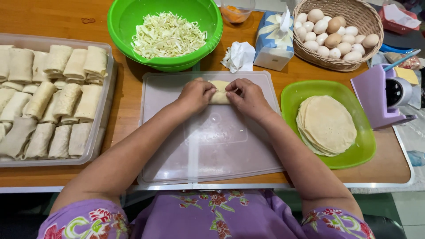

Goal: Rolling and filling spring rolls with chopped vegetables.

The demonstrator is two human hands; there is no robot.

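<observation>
Plastic lid [212, 146]: pale wrap [220, 92], half-rolled

A tray of rolls [53, 102] lies left of the board [212, 141], wrappers [326, 125] right, bowl [164, 33] behind.

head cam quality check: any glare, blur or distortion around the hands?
Head view: sharp, even lighting; left hand and right hand on the wrapper roll show no motion blur; soft glare on the translucent plastic lid; faint shadows under the green bowl; table edges bow slightly from the wide lens.
</observation>
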